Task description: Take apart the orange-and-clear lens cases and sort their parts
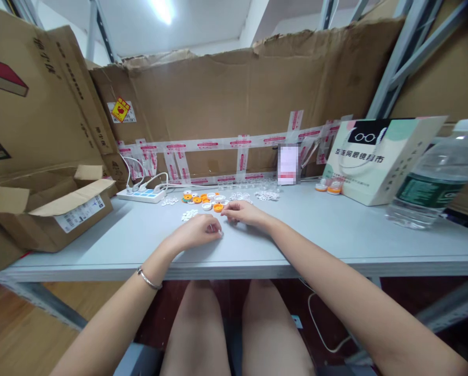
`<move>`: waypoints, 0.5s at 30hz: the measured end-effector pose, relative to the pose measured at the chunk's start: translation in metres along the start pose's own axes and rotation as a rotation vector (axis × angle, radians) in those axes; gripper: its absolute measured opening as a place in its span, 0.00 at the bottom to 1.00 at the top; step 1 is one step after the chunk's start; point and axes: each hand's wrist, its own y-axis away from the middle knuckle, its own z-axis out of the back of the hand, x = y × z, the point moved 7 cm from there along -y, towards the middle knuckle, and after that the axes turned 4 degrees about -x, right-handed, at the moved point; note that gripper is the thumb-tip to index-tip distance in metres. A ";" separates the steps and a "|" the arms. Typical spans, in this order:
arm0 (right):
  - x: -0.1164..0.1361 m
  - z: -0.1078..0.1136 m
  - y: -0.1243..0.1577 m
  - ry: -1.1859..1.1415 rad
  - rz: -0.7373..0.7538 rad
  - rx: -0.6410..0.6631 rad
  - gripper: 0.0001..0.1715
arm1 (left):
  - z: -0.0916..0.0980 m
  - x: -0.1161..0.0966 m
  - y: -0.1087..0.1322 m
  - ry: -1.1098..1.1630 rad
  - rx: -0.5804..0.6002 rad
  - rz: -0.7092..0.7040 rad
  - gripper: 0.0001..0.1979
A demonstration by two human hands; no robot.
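My left hand [198,231] is over the front part of the table, its fingers curled in. A small pale bit shows at its fingertips, too small to name. Just to the right and farther back, my right hand [245,213] has thumb and fingers pinched together. Its fingertips are right at the edge of an orange round cap [218,208]; whether they grip it I cannot tell. A white round cap [206,207] lies beside that one. Behind are several more orange and white caps [197,200]. Small white pieces [189,214] lie in a pile behind my left hand.
More white pieces [267,195] and a row of clear plastic parts [249,184] lie farther back. A power strip [142,195] and open carton [61,219] are at left. A phone [288,165], paper bag [369,172] and water bottle [430,183] stand toward the right.
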 end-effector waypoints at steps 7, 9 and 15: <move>0.003 0.078 0.015 0.178 0.083 -0.530 0.13 | -0.008 0.009 -0.003 0.078 -0.083 -0.011 0.07; -0.005 0.120 0.031 0.272 0.062 -0.732 0.13 | -0.009 0.010 -0.003 0.084 -0.090 -0.018 0.07; -0.046 0.233 0.072 0.788 -0.164 -1.063 0.19 | -0.010 0.011 -0.003 0.104 -0.095 -0.028 0.07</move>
